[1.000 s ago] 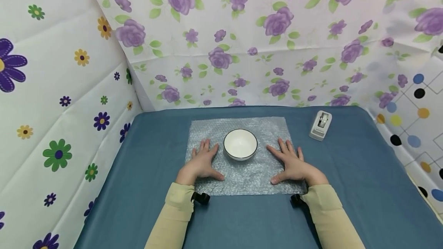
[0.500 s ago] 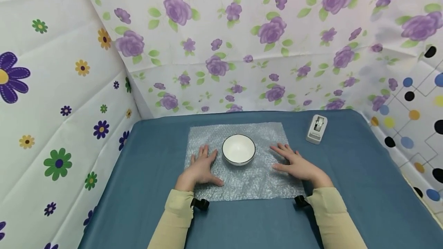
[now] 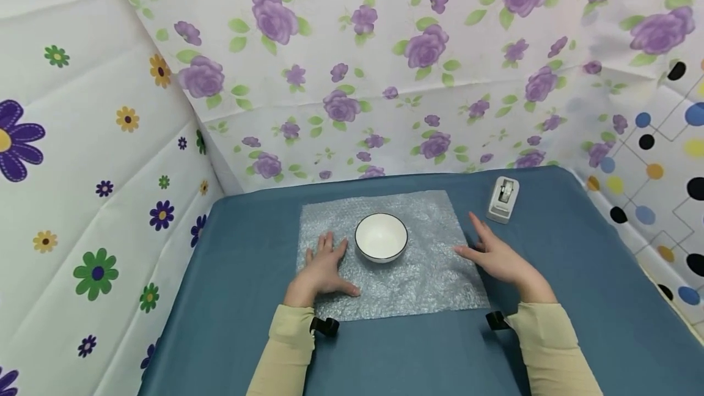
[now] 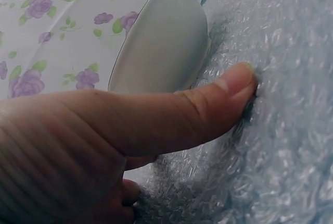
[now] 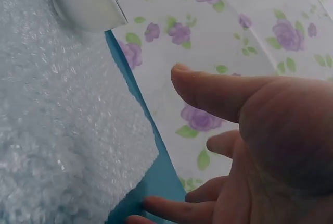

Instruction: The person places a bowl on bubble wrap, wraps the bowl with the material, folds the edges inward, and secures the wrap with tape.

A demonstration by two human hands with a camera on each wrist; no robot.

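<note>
Printed cloths hang as walls around the work, purple roses on the backdrop (image 3: 341, 133) and coloured flowers and dots on the side ones, probably to screen off everything beyond the table. The table (image 3: 407, 359) wears a plain blue cover, against which the pale things stand out clearly. On it the bubble wrap (image 3: 434, 280) lies flat, bubbly and a little wrinkled, with a broad margin around what it bears, perhaps so there is slack on every side. The left hand (image 3: 323, 271) rests on the wrap's left part, fingers and thumb spread, its thumb tip pressed to the plastic in the left wrist view; it seems to steady the sheet. The right hand (image 3: 500, 260) is beside the sheet's right edge, thumb held apart from the fingers, gripping nothing; whether it touches the table I cannot tell. Near the middle of the wrap stands the white bowl (image 3: 382, 238), upright on its base, dark-rimmed, between the hands yet touched by neither. Smaller again, a pale tape dispenser (image 3: 503, 199), as it appears, sits off the wrap beyond the right hand, likely put there to be out of the way but within reach
</note>
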